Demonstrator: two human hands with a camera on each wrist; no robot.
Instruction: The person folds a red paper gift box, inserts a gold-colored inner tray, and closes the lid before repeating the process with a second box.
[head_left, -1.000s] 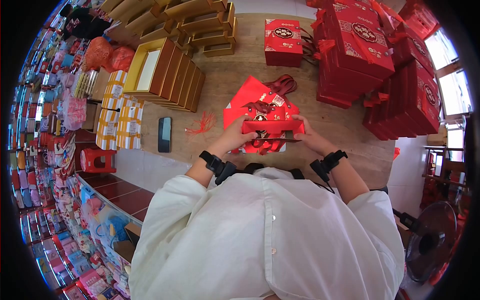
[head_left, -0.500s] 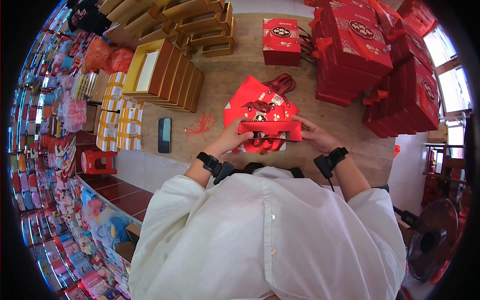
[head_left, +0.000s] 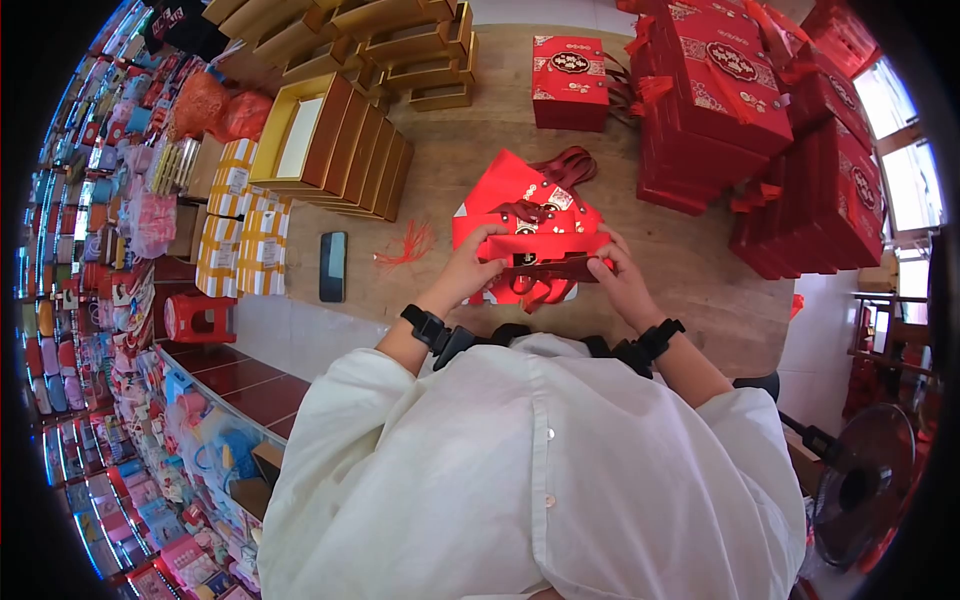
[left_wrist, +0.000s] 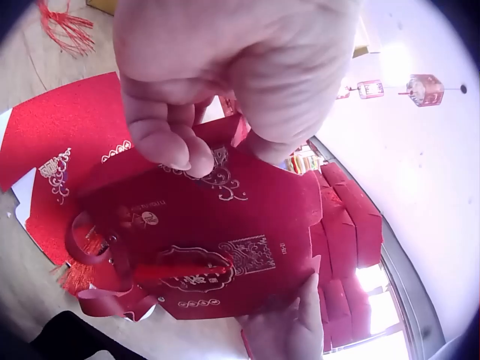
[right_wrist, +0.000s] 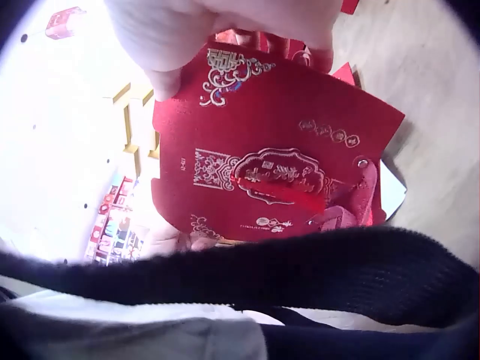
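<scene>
A red gift bag [head_left: 555, 243] with gold print is held above the middle of the table, its upper edge toward the person. At its left end, my left hand [head_left: 476, 268] pinches the edge between thumb and fingers. The opposite end is gripped by my right hand [head_left: 625, 283], thumb on the near side. In the left wrist view, the bag's printed panel [left_wrist: 277, 225] hangs below the left hand [left_wrist: 232, 67], with a ribbon handle [left_wrist: 112, 300] and a red tassel. More flat red bags [head_left: 505, 180] with dark red ribbons lie underneath.
Finished red boxes [head_left: 715, 120] are stacked at the right, with another red box [head_left: 570, 85] at the back. Gold box trays [head_left: 340, 150] stand at the back left. A phone [head_left: 333, 267] and loose red tassels [head_left: 405, 245] lie left of the hands. White-and-yellow packs [head_left: 238, 225] sit farther left.
The opening between the bag's far and near edges has narrowed. My right hand has turned, its thumb now on the near edge and its wrist closer to the body. My left hand keeps its hold.
</scene>
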